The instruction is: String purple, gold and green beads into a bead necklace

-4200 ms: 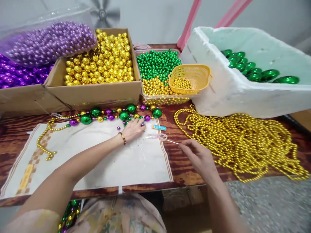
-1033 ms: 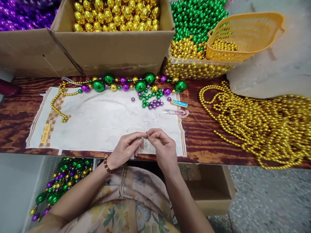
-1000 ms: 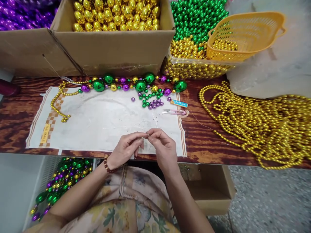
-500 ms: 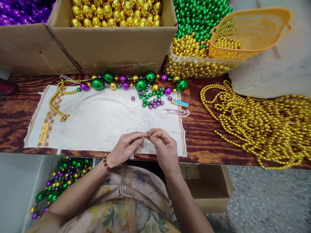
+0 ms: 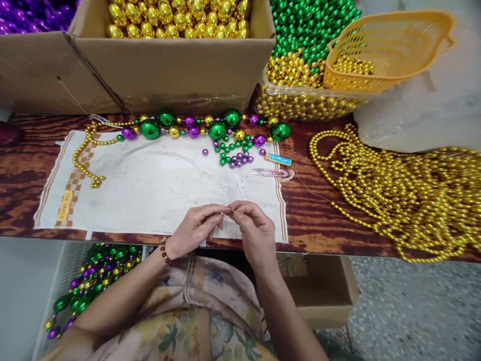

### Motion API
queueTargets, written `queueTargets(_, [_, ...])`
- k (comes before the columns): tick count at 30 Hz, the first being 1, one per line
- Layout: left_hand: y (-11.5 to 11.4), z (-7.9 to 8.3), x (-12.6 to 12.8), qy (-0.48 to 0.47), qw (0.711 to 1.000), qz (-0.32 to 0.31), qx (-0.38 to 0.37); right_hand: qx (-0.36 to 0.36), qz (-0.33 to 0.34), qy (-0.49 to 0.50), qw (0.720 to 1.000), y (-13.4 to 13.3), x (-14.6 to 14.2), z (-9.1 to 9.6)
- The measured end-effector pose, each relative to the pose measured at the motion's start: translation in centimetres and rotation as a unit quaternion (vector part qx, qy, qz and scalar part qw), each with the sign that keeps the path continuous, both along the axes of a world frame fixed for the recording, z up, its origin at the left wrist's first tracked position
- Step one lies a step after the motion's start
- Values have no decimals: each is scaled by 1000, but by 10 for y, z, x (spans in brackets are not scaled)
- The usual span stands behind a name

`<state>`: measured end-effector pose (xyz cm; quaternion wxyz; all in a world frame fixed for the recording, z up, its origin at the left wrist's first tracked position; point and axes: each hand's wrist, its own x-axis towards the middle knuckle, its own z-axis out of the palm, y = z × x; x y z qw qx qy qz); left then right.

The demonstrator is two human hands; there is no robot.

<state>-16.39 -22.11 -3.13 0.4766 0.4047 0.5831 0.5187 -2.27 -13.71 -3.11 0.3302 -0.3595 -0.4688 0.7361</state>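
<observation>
My left hand [image 5: 199, 224] and my right hand [image 5: 255, 230] meet over the near edge of a white towel [image 5: 124, 195]. Both are closed in a pinch on a thin white thread [image 5: 195, 195], whose loose part trails across the cloth; the fingers hide the pinched bit. Beyond them lie loose small green beads [image 5: 227, 159] and purple beads [image 5: 240, 160]. A strand of large green, purple and gold beads [image 5: 150, 129] runs along the towel's far edge. Pink-handled thread snips [image 5: 272, 173] and a blue lighter [image 5: 278, 159] rest to the right of my hands.
Cardboard boxes [image 5: 169, 70] line the back, one full of gold beads. A tub [image 5: 308, 105] of gold and green beads holds a yellow basket [image 5: 387, 47]. Gold bead strands [image 5: 406, 195] cover the right side. Finished-looking strands [image 5: 93, 276] lie in a crate below left.
My hands hold nearly the same pinch, with slight finger movement. The view has shifted a little; the things on the table have not visibly moved.
</observation>
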Motion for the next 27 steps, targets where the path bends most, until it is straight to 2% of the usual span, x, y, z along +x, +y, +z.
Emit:
queueTargets(7, [3,3,2,-12,1000,-3,-4,-8,-28,-1,1000,-3,-1,-2])
queueTargets(19, [2,-1,11,-66,997,25,-13,73,-84,-38,993,-15,-8,3])
queueTargets(27, [1,-3,13,-67,997,33,-25,70,-94,-60,991,-18,-11,1])
